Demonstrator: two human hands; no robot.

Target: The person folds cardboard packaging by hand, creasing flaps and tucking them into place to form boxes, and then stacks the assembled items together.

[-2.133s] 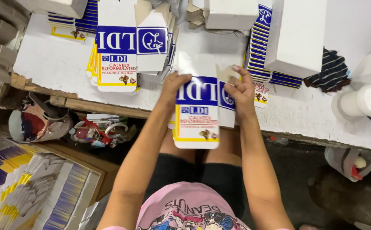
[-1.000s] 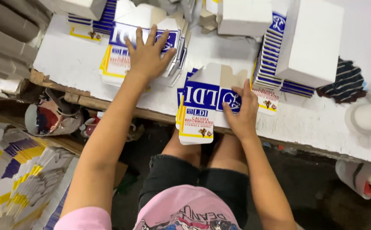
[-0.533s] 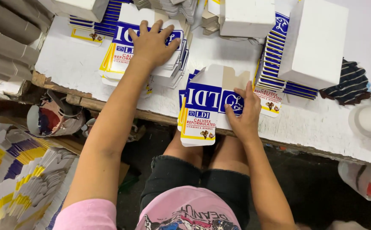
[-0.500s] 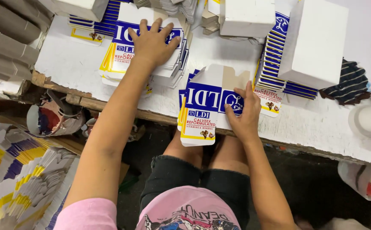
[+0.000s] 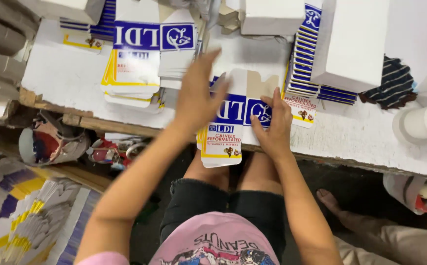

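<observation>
Presently, a flat carton blank [image 5: 226,128] is pinned at the table edge [image 5: 370,147] by the right hand [image 5: 272,125], fingers pressed flat; the left hand [image 5: 199,95] hovers over it, fingers spread, holding nothing. The overhanging lower flap could be creased, or the blank dragged off, if pressure shifts.

Bright, even overhead light washes out the white table [image 5: 76,78] in the upper frame, the lower area under it lies dim, and the left hand [image 5: 199,95] is motion-blurred.
</observation>
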